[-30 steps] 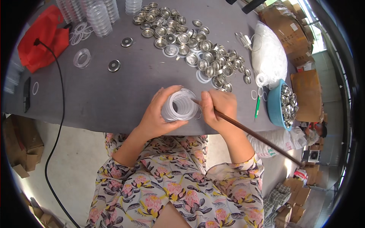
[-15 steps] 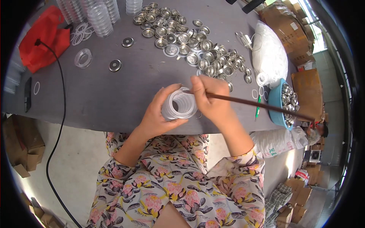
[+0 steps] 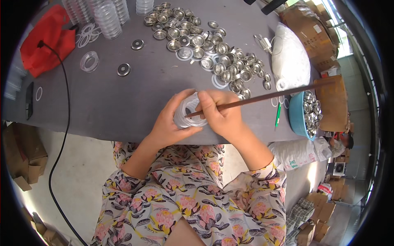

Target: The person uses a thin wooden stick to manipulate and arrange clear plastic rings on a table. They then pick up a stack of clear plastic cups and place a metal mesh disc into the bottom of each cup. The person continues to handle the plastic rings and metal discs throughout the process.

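My left hand [image 3: 165, 119] is wrapped round a short stack of clear plastic rings [image 3: 179, 121], its open end turned up toward me. In my right hand [image 3: 226, 117] a long, thin brown stick [image 3: 271, 96] is pinched like a pen. The stick's tip reaches into the mouth of the stack, and its long end points right across the table. My right fingers rest close against the stack's right rim, hiding part of it. Beyond my hands lies a spread of small silver metal caps [image 3: 221, 48], with white sealing rings [image 3: 220, 81] among them.
Tall stacks of clear cups [image 3: 107, 20], a red cloth [image 3: 47, 41] and a black cable [image 3: 68, 98] are at left. Two caps [image 3: 124, 69] lie apart. At right are a white plastic bag [image 3: 290, 55], a green pen-like tool [image 3: 278, 115] and a blue basket [image 3: 296, 116] of caps.
The stick's tip has moved from the stack's upper rim into its mouth, and its long end has swung away from me. My right hand has lowered slightly; the left keeps its hold.
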The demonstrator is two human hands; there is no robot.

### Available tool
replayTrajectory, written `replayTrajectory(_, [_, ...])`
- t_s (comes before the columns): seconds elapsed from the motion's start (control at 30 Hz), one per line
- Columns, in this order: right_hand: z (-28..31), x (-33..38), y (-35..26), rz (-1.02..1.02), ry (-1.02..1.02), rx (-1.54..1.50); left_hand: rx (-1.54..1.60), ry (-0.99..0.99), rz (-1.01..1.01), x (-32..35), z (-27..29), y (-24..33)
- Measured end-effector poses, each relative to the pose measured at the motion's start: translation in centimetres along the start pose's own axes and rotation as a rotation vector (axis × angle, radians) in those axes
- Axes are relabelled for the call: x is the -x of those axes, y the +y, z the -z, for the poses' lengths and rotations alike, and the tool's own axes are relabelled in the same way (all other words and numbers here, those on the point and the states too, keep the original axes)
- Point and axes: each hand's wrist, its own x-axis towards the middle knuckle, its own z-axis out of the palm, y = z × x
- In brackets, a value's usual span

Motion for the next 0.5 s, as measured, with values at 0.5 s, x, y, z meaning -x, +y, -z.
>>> replayTrajectory(0.5, [1.8, 1.4, 1.1, -0.055, 0.18, 0.086, 0.025, -0.043, -0.008, -0.1, 0.3, 0.1])
